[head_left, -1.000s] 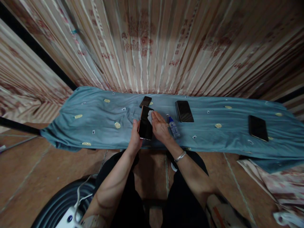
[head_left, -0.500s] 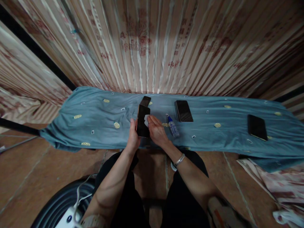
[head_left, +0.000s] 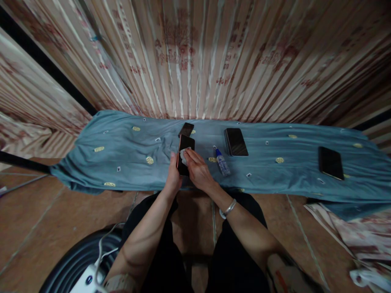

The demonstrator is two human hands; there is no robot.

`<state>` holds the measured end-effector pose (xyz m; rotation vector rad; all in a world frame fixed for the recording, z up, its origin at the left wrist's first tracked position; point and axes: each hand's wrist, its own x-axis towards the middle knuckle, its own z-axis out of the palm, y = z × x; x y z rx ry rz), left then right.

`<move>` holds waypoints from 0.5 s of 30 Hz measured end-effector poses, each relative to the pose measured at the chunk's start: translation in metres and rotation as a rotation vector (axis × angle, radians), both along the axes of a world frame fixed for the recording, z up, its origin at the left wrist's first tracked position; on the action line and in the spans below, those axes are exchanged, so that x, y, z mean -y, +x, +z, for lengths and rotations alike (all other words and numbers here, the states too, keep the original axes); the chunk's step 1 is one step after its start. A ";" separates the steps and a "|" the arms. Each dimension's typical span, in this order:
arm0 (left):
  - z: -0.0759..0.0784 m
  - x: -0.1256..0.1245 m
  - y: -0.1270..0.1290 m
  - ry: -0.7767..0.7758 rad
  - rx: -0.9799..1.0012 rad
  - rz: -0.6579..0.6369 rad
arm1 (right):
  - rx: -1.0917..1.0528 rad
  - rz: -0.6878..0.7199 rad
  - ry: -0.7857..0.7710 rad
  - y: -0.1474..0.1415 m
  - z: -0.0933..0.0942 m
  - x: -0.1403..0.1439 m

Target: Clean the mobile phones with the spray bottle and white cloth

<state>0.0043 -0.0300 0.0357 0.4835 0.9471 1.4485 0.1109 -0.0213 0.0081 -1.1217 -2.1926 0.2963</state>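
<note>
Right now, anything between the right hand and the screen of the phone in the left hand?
Only the small white cloth: the right hand presses it flat against the dark screen of the held phone, which the left hand grips by its edge. Nothing else visible sits between them; the spray bottle lies to the right on the blue cloth.

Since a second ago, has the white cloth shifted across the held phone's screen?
Yes. The white cloth under the right hand has moved from the held phone's right edge to its left, away from the spray bottle lying on the blue sheet.

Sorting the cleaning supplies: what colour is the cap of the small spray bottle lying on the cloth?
Blue, on a clear spray bottle, seen in the head view.
</note>
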 end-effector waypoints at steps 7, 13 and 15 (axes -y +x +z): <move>-0.005 0.001 0.001 -0.010 0.021 -0.016 | -0.012 0.046 0.006 0.000 0.003 -0.002; 0.001 0.003 -0.001 -0.029 0.002 -0.018 | 0.007 0.018 0.000 0.008 0.000 -0.002; 0.005 0.003 -0.002 -0.019 -0.016 -0.017 | 0.012 0.005 -0.004 0.011 -0.002 -0.002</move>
